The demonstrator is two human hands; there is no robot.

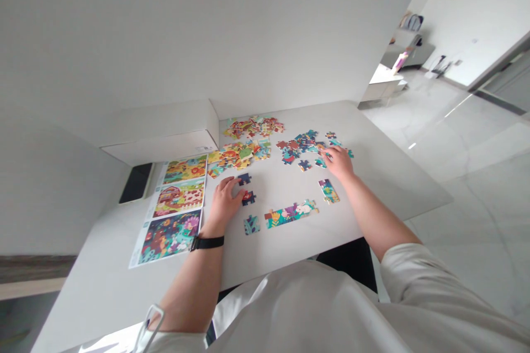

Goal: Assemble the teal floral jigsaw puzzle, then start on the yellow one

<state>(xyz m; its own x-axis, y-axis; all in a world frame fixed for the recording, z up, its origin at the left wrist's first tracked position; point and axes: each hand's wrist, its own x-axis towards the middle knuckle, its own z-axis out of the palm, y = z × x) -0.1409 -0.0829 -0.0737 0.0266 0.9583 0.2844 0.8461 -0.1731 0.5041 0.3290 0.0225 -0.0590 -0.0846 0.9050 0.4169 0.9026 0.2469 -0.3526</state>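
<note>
My left hand [226, 199] rests on the table with thumb and fingers apart. Its fingertips touch or lie beside two dark blue puzzle pieces, an upper one [245, 179] and a lower one with a red figure [249, 198]. At the right edge of a loose pile of blue and teal puzzle pieces [306, 142], the fingers of my right hand [339, 161] are drawn together on a puzzle piece, mostly hidden under them. Nearer me lie a joined strip of puzzle pieces [291, 213], a teal piece [252, 225] at its left and a short joined section [329, 191] at its right.
Yellow-green pieces [238, 155] and red-pink pieces [256, 126] are heaped farther back. A sheet with three printed pictures [179, 198] lies left, beside a dark-screened phone or tablet [136, 183]. A white box [161, 140] stands against the wall.
</note>
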